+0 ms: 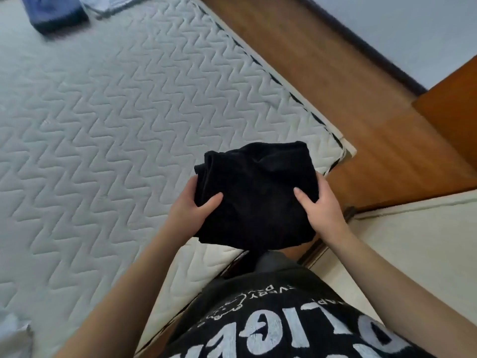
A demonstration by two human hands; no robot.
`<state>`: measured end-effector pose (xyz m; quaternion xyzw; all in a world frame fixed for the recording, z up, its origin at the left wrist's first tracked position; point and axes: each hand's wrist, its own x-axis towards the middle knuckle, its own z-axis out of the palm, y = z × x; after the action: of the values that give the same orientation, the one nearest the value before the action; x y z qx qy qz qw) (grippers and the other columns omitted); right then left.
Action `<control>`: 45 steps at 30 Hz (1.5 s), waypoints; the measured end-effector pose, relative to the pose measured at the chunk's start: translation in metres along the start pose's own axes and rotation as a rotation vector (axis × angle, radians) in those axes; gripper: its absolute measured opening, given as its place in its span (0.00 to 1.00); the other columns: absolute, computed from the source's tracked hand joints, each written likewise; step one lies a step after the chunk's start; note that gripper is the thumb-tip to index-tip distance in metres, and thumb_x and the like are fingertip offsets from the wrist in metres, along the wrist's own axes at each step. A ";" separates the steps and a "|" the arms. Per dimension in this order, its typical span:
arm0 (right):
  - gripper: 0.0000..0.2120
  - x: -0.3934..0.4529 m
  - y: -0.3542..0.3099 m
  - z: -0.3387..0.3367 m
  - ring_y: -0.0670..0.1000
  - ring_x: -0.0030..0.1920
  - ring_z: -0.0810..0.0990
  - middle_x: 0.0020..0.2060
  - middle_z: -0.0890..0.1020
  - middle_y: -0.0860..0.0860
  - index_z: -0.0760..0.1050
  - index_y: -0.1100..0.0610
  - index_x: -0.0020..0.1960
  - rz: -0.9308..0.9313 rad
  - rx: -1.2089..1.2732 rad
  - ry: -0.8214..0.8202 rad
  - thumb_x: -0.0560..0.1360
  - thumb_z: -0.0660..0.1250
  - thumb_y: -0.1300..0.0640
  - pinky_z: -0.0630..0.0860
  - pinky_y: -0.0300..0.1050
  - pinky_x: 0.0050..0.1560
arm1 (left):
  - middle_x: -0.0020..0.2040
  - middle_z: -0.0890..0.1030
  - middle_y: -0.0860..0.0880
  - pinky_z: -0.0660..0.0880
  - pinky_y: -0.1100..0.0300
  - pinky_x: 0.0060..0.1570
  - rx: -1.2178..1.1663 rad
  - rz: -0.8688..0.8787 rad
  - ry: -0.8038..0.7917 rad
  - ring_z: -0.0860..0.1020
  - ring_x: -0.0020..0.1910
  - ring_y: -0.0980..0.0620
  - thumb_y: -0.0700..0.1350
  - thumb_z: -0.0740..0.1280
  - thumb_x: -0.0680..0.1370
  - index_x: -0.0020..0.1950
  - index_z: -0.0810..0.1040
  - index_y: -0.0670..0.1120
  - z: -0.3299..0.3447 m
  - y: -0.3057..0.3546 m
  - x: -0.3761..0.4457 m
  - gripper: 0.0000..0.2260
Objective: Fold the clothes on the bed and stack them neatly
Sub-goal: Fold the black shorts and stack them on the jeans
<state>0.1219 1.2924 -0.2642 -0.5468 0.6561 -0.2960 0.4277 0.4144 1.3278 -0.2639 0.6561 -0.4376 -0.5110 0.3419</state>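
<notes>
Your left hand (192,202) grips the left edge of a folded black garment (255,195): the thumb lies across the top of the cloth and the fingers curl under it, out of sight. Your right hand (318,208) grips the right edge the same way, thumb on top and pointing inward, fingers wrapped beneath. The garment is a compact, roughly square bundle held between both hands, and it appears raised clear of the mattress (116,120), over its near corner. Its far edge, beyond your fingertips, shows loose rounded folds; the near edge hangs slightly toward your body.

The mattress, white with a zigzag quilted pattern, spreads out to the left of your left hand and beyond it. Well beyond your left hand, at the far end of the mattress, lies a folded dark blue garment (55,12), with a pale folded item (111,3) just beside it on its right; both are blurred and cut by the frame edge. Low to the left of your left forearm, a light grey piece of cloth (13,334) shows at the frame corner; what it is cannot be told.

Beyond and to the right of your right hand runs a wooden floor (335,86). Your black shirt with white lettering (284,326) fills the space below your forearms.
</notes>
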 end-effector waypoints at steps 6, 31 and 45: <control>0.25 -0.020 -0.006 -0.035 0.23 0.54 0.70 0.57 0.74 0.32 0.65 0.44 0.72 0.011 0.023 0.201 0.77 0.68 0.48 0.66 0.24 0.51 | 0.54 0.82 0.62 0.79 0.55 0.52 -0.039 0.089 -0.149 0.81 0.51 0.61 0.59 0.72 0.70 0.57 0.74 0.69 0.020 0.047 0.020 0.17; 0.27 0.122 0.044 -0.224 0.41 0.64 0.74 0.65 0.75 0.40 0.63 0.46 0.75 0.086 0.168 0.326 0.78 0.66 0.45 0.73 0.44 0.64 | 0.55 0.82 0.60 0.80 0.51 0.53 0.041 0.138 -0.240 0.82 0.53 0.59 0.58 0.72 0.71 0.59 0.75 0.68 0.220 0.190 0.153 0.18; 0.26 0.171 0.040 -0.255 0.33 0.61 0.73 0.62 0.75 0.34 0.65 0.43 0.73 0.114 0.115 0.351 0.77 0.66 0.45 0.74 0.38 0.59 | 0.53 0.84 0.56 0.82 0.57 0.44 -0.101 0.086 -0.294 0.84 0.50 0.54 0.56 0.73 0.70 0.57 0.77 0.66 0.248 0.208 0.230 0.17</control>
<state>-0.1290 1.1151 -0.2222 -0.4235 0.7325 -0.3990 0.3534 0.1490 1.0352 -0.2229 0.5368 -0.4841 -0.6081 0.3282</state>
